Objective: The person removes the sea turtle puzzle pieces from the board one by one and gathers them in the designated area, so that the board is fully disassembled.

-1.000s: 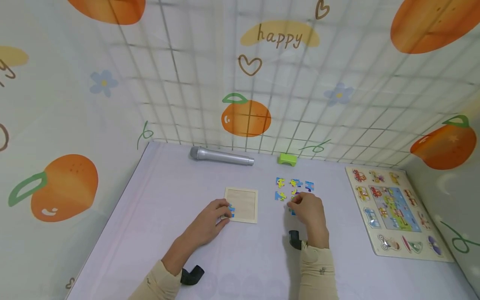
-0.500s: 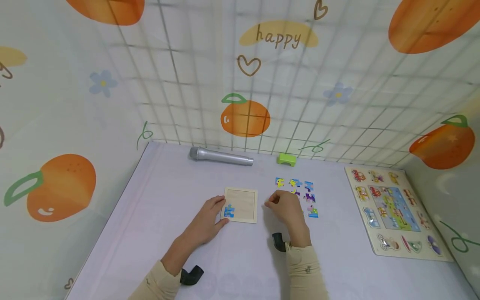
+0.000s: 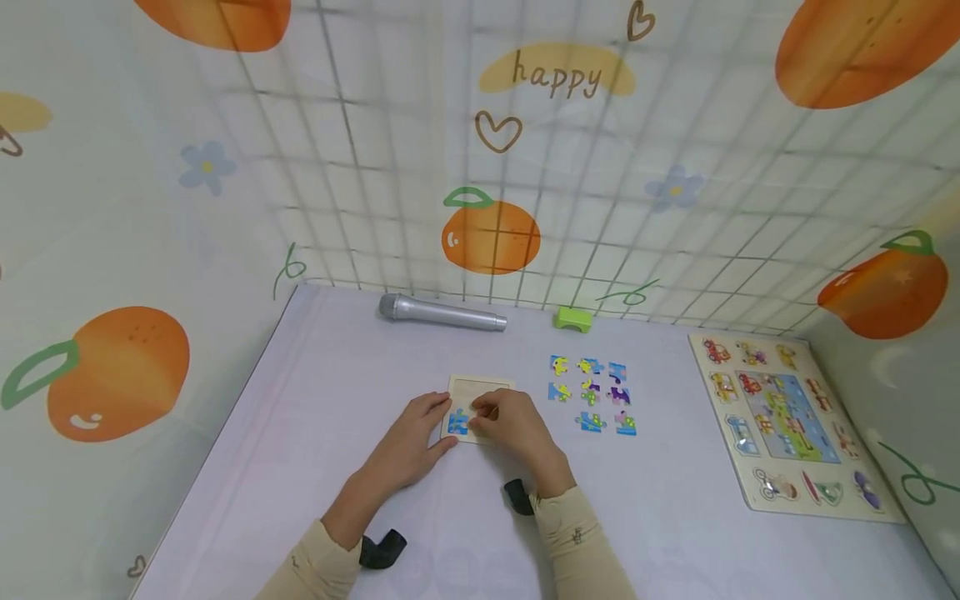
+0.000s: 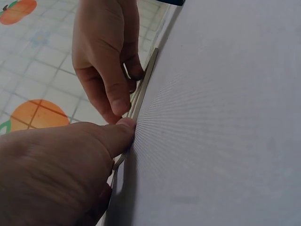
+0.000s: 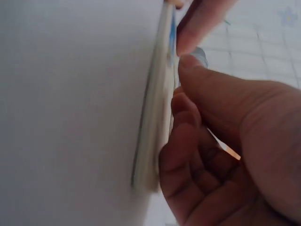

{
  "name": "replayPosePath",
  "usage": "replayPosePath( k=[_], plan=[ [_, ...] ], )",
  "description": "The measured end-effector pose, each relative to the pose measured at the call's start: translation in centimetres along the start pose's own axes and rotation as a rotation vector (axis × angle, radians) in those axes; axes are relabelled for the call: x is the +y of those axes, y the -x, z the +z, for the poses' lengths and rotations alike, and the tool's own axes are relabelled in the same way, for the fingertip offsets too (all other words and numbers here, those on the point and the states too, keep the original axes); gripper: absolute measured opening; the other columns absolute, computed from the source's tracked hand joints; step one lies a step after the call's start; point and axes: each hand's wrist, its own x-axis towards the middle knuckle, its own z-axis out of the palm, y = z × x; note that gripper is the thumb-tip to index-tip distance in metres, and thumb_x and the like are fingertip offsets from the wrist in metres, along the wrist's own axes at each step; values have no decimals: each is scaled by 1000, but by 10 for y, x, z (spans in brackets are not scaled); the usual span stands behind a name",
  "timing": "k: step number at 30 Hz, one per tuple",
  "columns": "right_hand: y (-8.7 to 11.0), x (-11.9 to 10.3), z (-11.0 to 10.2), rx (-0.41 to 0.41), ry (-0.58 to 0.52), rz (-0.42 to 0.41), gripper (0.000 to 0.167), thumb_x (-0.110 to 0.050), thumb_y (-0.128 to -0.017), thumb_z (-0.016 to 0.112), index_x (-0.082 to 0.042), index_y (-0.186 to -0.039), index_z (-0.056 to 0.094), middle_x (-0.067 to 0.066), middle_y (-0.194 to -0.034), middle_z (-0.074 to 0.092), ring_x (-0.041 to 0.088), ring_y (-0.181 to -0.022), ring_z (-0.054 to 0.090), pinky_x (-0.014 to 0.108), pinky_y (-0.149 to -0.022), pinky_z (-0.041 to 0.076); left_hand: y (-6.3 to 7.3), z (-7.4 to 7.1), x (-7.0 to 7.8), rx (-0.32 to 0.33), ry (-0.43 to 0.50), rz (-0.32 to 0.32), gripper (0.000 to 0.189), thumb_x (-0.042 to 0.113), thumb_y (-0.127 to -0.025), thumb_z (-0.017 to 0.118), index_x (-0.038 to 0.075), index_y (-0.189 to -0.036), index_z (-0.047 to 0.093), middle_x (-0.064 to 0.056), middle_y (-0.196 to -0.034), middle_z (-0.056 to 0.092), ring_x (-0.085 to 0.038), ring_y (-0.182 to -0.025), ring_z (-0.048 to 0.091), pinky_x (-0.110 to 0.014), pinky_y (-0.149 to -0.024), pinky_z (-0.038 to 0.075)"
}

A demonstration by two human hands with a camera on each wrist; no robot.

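Note:
A square wooden puzzle tray lies before me, with a blue jigsaw piece in its near left corner. My left hand rests against the tray's left side, fingers and thumb spread along the edge. In the left wrist view its thumb touches the tray's rim. Over the tray, just right of the blue piece, hovers my right hand with bent fingers, thumb and index tips close together. Whether anything sits between those fingertips is hidden. Several loose jigsaw pieces lie in rows to the right.
A silver toy microphone and a green block lie along the back. On the right is a large wooden picture board. Black curved mounts sit at the wrists. A fruit-printed sheet over a wire grid closes the back.
My right hand has moved left from the loose pieces to the tray, uncovering those pieces. My left fingers have drawn back from over the blue piece to the tray's left edge.

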Motion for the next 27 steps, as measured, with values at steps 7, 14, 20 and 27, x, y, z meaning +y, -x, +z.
replayPosePath(
  k=[7, 14, 20, 27],
  plan=[
    [-5, -5, 10, -37, 14, -51, 30, -18, -90, 79, -8, -118, 76, -2, -91, 71, 8, -78, 58, 23, -71, 51, -1, 1, -1, -17, -5, -4, 67, 37, -97, 71, 2, -150, 49, -9, -157, 46, -27, -148, 40, -43, -121, 39],
    [-8, -7, 13, -44, 29, -77, 24, -19, -89, 80, -9, -111, 78, 0, -94, 72, 9, -81, 63, 24, -73, 53, 0, -1, 0, -11, 0, -2, 67, 36, -96, 72, 2, -150, 50, -9, -156, 47, -27, -147, 42, -43, -119, 41],
    [-10, -8, 15, -41, 26, -39, 20, -21, -88, 81, -10, -105, 77, -1, -92, 71, 10, -81, 63, 26, -74, 53, 0, -1, 0, -18, 9, -10, 67, 36, -96, 71, 2, -150, 50, -9, -156, 46, -27, -147, 41, -43, -119, 41],
    [-11, -11, 18, -40, 32, 6, 25, -25, -88, 81, -10, -107, 74, 1, -95, 70, 12, -85, 61, 30, -77, 53, 1, -2, 0, -3, 31, 0, 66, 34, -96, 73, 1, -149, 51, -10, -155, 48, -28, -147, 42, -43, -119, 41]
  ],
)
